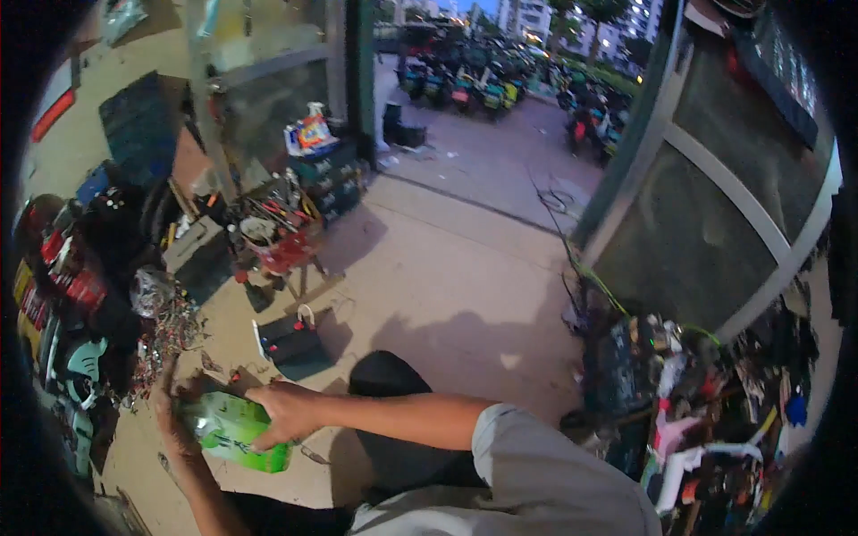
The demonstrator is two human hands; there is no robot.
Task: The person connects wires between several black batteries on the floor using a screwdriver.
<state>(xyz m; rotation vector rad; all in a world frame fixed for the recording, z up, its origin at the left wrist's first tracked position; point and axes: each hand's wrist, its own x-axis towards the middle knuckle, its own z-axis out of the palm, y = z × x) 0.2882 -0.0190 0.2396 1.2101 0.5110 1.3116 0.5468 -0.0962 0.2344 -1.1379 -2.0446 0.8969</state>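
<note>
Box (298,347) and scraps (174,332) lie near hands (284,413) at a green container (231,431).

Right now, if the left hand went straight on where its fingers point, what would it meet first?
Probably the tangled scrap heap beyond the fingertips of the left hand, though depth is unclear.

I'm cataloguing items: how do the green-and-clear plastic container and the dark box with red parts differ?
The green-and-clear plastic container is partly see-through; the dark box with red parts is mostly black. The right hand grips the container; the box rests on the floor. Both are toward the person's left.
</note>
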